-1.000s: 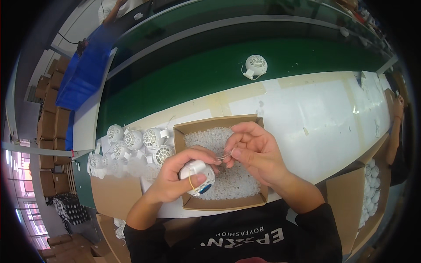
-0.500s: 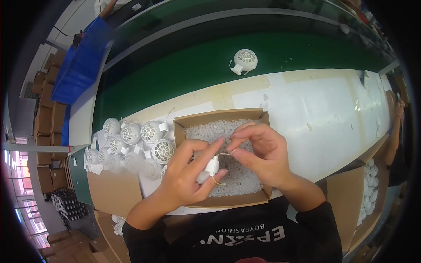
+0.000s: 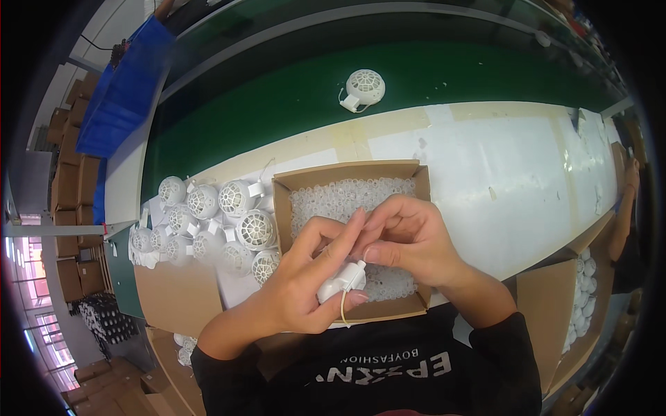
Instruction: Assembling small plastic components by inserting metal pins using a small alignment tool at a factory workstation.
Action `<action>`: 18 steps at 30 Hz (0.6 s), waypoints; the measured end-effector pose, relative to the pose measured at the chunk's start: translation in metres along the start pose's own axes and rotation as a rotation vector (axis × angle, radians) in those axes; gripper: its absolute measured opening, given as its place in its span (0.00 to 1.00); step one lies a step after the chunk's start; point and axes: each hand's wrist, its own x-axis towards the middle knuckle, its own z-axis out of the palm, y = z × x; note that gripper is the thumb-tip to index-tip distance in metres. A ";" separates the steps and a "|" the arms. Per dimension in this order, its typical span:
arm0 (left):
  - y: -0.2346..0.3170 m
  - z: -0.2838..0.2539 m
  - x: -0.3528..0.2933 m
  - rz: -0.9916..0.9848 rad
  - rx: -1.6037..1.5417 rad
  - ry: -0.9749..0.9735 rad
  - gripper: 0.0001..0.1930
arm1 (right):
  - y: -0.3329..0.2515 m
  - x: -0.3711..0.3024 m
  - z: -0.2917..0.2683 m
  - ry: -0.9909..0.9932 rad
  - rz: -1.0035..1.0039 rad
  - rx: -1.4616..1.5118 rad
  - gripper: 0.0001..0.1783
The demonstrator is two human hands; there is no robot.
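My left hand (image 3: pixel 288 291) is closed around a small white plastic housing (image 3: pixel 352 277), held over a cardboard box (image 3: pixel 281 211). A pale yellow wire (image 3: pixel 343 308) hangs from the housing past my left thumb. At the housing's upper end, my right hand (image 3: pixel 420 243) is closed in a pinch, thumb and fingertips touching or nearly touching it. Whatever lies between those fingertips is hidden. Beneath both hands, the box holds many small clear plastic rings (image 3: pixel 316 204).
Left of the box stand several round white units with grille faces (image 3: pixel 256 229). Another grilled unit (image 3: pixel 365 86) sits on the green conveyor belt (image 3: pixel 263 114) beyond the white worktop (image 3: pixel 499 187). At right is a carton of white parts (image 3: pixel 586 298). Someone's arm (image 3: pixel 628 201) shows at the far right.
The housing has turned and moved slightly down and right. My right fingers have come closer to it, and the wires stretched between the hands no longer show. The unit on the belt has shifted left.
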 end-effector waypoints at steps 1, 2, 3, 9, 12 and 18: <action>0.000 0.000 0.000 -0.009 -0.009 -0.010 0.41 | -0.001 0.000 0.000 0.000 0.000 0.001 0.16; -0.001 0.000 -0.001 -0.018 -0.018 -0.020 0.42 | -0.001 -0.001 0.001 0.005 -0.005 0.001 0.16; -0.001 -0.001 -0.001 -0.026 -0.027 -0.030 0.42 | -0.001 -0.003 0.001 0.010 -0.011 0.002 0.17; 0.002 0.000 -0.003 -0.188 -0.380 -0.060 0.41 | 0.003 -0.006 0.005 0.010 -0.165 -0.052 0.18; 0.004 0.005 -0.005 -0.443 -0.926 -0.021 0.40 | -0.005 -0.004 0.002 -0.097 -0.479 -0.538 0.23; 0.003 -0.001 0.001 -0.611 -1.221 -0.086 0.39 | -0.004 -0.005 0.005 -0.051 -0.488 -0.678 0.25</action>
